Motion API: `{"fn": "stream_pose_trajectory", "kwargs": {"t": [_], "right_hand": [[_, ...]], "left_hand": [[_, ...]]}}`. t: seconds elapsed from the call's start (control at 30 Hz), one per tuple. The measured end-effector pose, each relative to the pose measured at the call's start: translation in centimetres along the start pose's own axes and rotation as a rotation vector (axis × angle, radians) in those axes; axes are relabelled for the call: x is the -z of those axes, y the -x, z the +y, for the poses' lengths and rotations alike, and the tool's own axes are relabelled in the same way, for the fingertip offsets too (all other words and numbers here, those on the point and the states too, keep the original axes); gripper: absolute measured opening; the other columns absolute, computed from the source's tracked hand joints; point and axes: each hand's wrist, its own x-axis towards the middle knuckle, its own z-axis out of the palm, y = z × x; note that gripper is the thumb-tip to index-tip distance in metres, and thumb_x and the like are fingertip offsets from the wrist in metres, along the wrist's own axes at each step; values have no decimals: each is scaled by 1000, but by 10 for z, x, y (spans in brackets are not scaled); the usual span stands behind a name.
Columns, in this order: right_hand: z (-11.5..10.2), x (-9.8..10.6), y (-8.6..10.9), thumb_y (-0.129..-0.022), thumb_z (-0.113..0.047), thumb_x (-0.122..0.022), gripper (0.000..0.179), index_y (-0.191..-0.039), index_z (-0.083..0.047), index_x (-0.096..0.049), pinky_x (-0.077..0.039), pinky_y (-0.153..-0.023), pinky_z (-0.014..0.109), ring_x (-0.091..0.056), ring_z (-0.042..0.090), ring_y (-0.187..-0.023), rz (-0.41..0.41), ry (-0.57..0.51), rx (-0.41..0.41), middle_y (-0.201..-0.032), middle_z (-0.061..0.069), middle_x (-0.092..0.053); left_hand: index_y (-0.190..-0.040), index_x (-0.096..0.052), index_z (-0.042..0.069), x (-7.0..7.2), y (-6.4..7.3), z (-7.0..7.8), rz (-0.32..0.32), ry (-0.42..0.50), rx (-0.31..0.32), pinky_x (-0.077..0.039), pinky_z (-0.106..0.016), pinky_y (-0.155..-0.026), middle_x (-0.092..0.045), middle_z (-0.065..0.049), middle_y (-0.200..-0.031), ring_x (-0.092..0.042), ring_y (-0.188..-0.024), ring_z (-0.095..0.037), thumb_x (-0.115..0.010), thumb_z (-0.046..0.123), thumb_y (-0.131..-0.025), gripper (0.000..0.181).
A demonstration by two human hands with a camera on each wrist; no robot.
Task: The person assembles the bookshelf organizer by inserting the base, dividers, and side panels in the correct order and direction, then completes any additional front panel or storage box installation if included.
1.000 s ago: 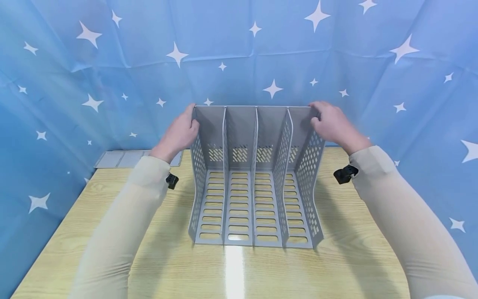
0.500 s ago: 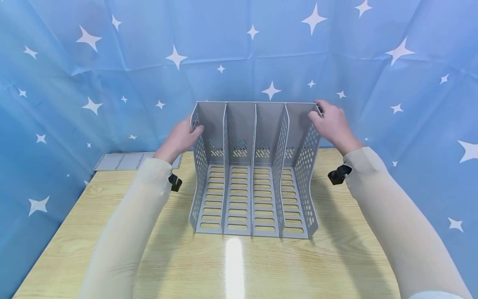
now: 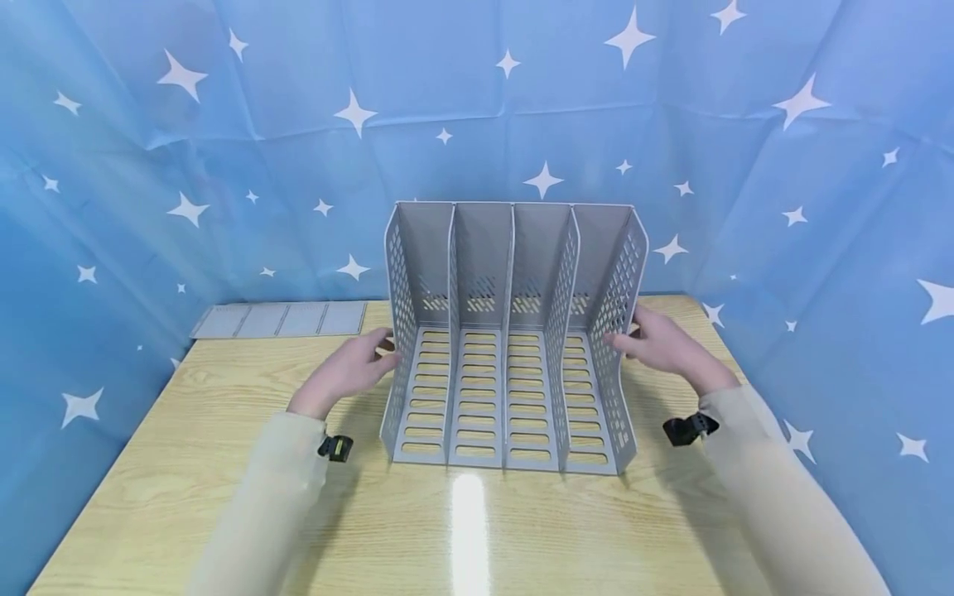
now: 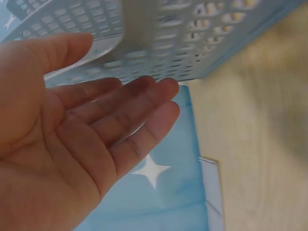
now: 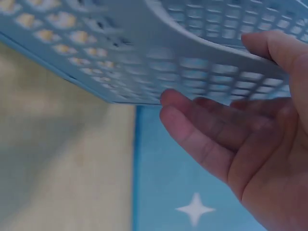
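A grey file rack with upright dividers and a slotted base stands on the wooden table in the head view. My left hand is beside the rack's left side wall, fingertips right at it. In the left wrist view its fingers are fairly straight, with the thumb apart from them. At the right side wall is my right hand. The right wrist view has its thumb by the wall's curved front edge, the relaxed fingers along the outer face.
A flat grey panel marked off in sections lies at the table's back left. A blue curtain with white stars hangs behind and beside the wooden table. Each wrist carries a small black camera.
Both hands have let go of the rack's upper back corners and come down along its side walls, toward me. The rack shifted slightly back earlier and now stands still.
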Motion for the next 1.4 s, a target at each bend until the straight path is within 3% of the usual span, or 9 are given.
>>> {"fn": "stream_pose_trajectory", "kwargs": {"t": [0.17,0.37,0.57,0.63,0.9,1.0,1.17,1.3,1.4], "right_hand": [[14,-27,16,-104,-9,-53,63,-158,9,-26,-61,-68,43,-70,30,-83,19,-74,-3,-138,37,-53],[20,-49,27,-102,-6,-50,57,-154,8,-34,-52,-62,36,-63,21,-76,109,-14,-11,-130,34,-60],[20,-64,30,-104,-9,-44,57,-157,6,-30,-44,-58,35,-52,19,-67,186,12,-46,-96,22,-65],[19,-67,30,-104,-9,-43,56,-158,4,-31,-43,-56,35,-49,20,-64,203,13,-61,-90,17,-63],[18,-66,35,-97,-9,-55,68,-158,4,-29,-51,-64,36,-60,19,-73,204,-27,-45,-120,30,-64],[19,-62,37,-96,-11,-59,76,-161,1,-22,-57,-68,38,-68,22,-79,155,-113,-41,-134,34,-57],[23,-47,38,-100,-18,-68,89,-166,-9,-9,-60,-78,35,-74,20,-91,74,-296,-35,-159,30,-33],[34,-31,33,-98,-7,-69,92,-168,-16,-9,-59,-82,28,-72,12,-93,107,-482,36,-166,25,-20],[41,-20,28,-99,4,-60,89,-168,-16,-7,-60,-82,29,-73,13,-90,117,-652,126,-165,28,-15]], "left_hand": [[-154,-38,-7,-19,18,-5,-1,-5,-3,-54,-54,-98,-58,-27,-140,-67,-115,-39,-53,22,-107,57],[-157,-30,-8,-38,38,-1,-19,29,17,-56,-51,-96,-64,-26,-133,-68,-113,-37,-61,20,-102,68],[-163,-20,1,-48,49,2,-35,135,69,-57,-48,-95,-60,-23,-141,-65,-118,-36,-63,6,-98,78],[-164,-21,3,-48,48,0,-28,156,71,-58,-45,-88,-61,-22,-140,-66,-116,-35,-60,2,-98,76],[-162,-28,3,-43,34,-16,25,103,80,-55,-34,-71,-62,-25,-138,-68,-110,-33,-54,3,-99,68],[-161,-32,3,-41,27,-19,46,101,79,-57,-35,-74,-61,-24,-140,-69,-107,-31,-54,3,-99,66],[-158,-40,4,-34,17,-25,71,117,87,-56,-34,-64,-63,-23,-138,-70,-101,-29,-55,4,-98,62],[-150,-55,7,-29,8,-31,139,114,98,-55,-30,-61,-67,-20,-134,-72,-101,-30,-60,10,-99,51],[-140,-65,8,-27,2,-36,207,87,86,-54,-29,-61,-72,-17,-127,-73,-93,-28,-64,15,-100,41]]}}
